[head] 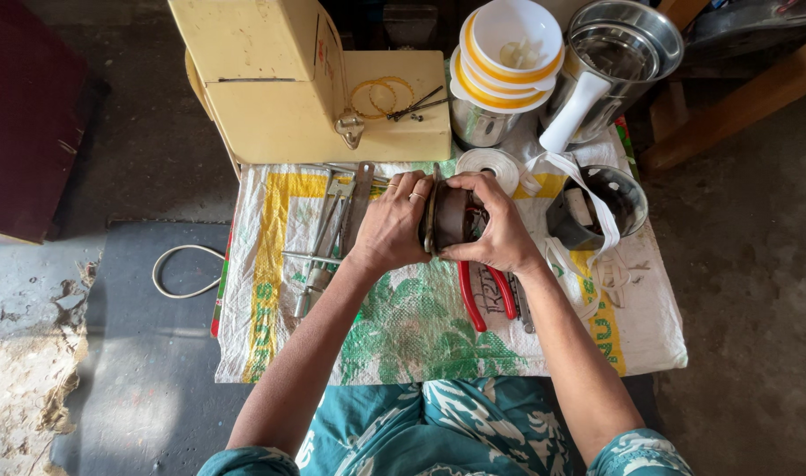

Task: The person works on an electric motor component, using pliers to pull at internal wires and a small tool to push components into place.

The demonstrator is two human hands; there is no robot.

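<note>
Both hands grip a dark cylindrical motor part [450, 218] with a flat metal plate at its left end, held just above a woven sack cloth [403, 335]. My left hand [392, 222] wraps the plate end and wears rings. My right hand [498, 225] covers the right end from above. Red-handled pliers [484, 295] lie on the cloth right under my right hand. A roll of white cloth tape [489, 164] sits just behind the hands.
A cream appliance housing [279, 79] stands behind, with rubber rings [381, 94] on its base. Stacked white-and-yellow lids [507, 55], steel jars [619, 62] and a dark pot [597, 207] stand at the right. Metal tools [332, 229] lie left; a white cable [184, 271] lies on the floor.
</note>
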